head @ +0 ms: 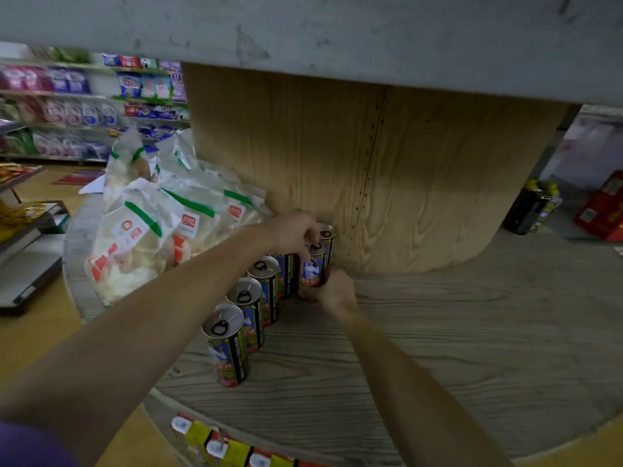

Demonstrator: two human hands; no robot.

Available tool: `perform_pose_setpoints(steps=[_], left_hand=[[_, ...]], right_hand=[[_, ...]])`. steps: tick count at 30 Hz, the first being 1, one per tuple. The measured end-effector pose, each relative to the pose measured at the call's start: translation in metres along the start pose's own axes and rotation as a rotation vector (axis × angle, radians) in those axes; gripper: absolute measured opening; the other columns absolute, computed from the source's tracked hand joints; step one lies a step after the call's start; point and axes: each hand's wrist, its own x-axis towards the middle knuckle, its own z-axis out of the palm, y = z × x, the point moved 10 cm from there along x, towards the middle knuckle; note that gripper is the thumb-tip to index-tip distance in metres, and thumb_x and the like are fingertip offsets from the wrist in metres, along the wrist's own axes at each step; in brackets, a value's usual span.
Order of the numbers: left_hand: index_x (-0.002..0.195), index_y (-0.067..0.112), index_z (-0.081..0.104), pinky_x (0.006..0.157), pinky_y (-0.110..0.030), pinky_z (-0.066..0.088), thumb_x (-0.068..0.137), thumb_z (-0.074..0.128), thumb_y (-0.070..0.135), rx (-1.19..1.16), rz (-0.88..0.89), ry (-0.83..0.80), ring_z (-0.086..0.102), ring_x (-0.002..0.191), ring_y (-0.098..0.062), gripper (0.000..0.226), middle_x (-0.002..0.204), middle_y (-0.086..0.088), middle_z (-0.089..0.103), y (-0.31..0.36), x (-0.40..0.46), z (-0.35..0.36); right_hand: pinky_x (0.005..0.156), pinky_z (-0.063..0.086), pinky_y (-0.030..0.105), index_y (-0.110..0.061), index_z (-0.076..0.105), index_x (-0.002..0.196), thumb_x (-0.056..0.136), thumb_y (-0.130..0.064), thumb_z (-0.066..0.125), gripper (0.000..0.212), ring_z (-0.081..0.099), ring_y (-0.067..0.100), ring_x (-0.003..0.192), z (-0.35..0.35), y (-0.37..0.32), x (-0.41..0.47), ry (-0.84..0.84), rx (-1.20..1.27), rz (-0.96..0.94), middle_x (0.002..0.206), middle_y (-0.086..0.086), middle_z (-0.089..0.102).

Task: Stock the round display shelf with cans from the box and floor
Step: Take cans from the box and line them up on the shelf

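A tall pull-tab can with a blue-and-black label stands on the round wooden shelf against its core, gripped low by the right hand; the left hand pinches its top. Four matching cans line up beside it, snack bags beyond.

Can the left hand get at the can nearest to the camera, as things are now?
Probably yes. The nearest can stands at the open front of the row, nothing covering it. But the left hand is busy on the can by the wooden core.
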Motion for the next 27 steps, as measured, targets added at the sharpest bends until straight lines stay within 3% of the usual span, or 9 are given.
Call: perform_pose_setpoints(steps=[2,6,14,17,20,24,27], left_hand=[[0.098,0.006,0.066,0.072,-0.031,0.047,0.066,0.088,0.014,-0.022,-0.013,-0.039,0.059,0.088,-0.019,0.040,0.094,-0.003,0.063,-0.001,0.003,0.003],[0.088,0.011,0.059,0.067,-0.029,0.043,0.067,0.085,0.003,-0.054,-0.040,-0.144,0.051,0.079,-0.015,0.035,0.078,0.007,0.053,0.003,0.010,0.009],[0.082,0.010,0.061,0.062,-0.027,0.042,0.059,0.090,0.008,-0.117,-0.110,-0.206,0.054,0.071,-0.008,0.037,0.076,0.009,0.059,-0.003,0.013,0.007],[0.073,0.017,0.057,0.068,-0.030,0.045,0.059,0.090,0.007,-0.119,-0.118,-0.184,0.054,0.075,-0.011,0.038,0.078,0.007,0.059,-0.003,0.010,0.007],[0.081,0.012,0.057,0.069,-0.031,0.044,0.064,0.087,0.002,-0.131,-0.105,-0.156,0.051,0.076,-0.014,0.035,0.076,0.006,0.054,0.001,0.003,0.008],[0.091,0.008,0.058,0.058,-0.024,0.039,0.073,0.080,-0.002,-0.083,-0.063,-0.098,0.051,0.078,-0.014,0.031,0.081,0.004,0.053,0.011,-0.008,0.008],[0.107,0.001,0.065,0.065,-0.018,0.042,0.081,0.074,-0.002,-0.051,-0.028,-0.062,0.055,0.091,-0.017,0.028,0.105,-0.008,0.061,0.016,-0.013,0.005]], right_hand=[[0.072,0.058,0.032,-0.011,0.066,0.100,0.050,-0.028,0.094,0.060,0.070,0.017,0.090,0.003,0.001,0.007,0.002,-0.002,-0.005,0.094,0.002,0.073],[0.071,0.059,0.031,-0.011,0.068,0.103,0.051,-0.022,0.095,0.059,0.069,0.016,0.088,0.005,0.002,0.015,-0.037,0.009,0.017,0.094,0.003,0.073],[0.060,0.062,0.038,-0.008,0.063,0.107,0.057,-0.008,0.093,0.059,0.071,0.024,0.082,0.009,-0.001,0.015,-0.074,0.061,0.057,0.095,0.009,0.070],[0.068,0.062,0.044,-0.011,0.062,0.109,0.053,-0.015,0.095,0.065,0.071,0.026,0.086,0.010,-0.003,0.015,-0.059,0.026,0.056,0.098,0.009,0.071],[0.077,0.060,0.049,-0.013,0.061,0.113,0.048,-0.021,0.096,0.075,0.070,0.028,0.092,0.013,-0.001,0.016,-0.039,0.016,0.045,0.104,0.009,0.070],[0.076,0.061,0.040,-0.014,0.064,0.107,0.053,-0.021,0.095,0.062,0.069,0.021,0.089,0.009,-0.003,0.007,-0.041,0.013,0.066,0.102,0.005,0.070],[0.066,0.051,0.024,-0.019,0.066,0.103,0.070,-0.021,0.086,0.039,0.067,0.018,0.089,0.000,-0.013,-0.005,-0.035,-0.041,0.033,0.094,-0.001,0.068]])
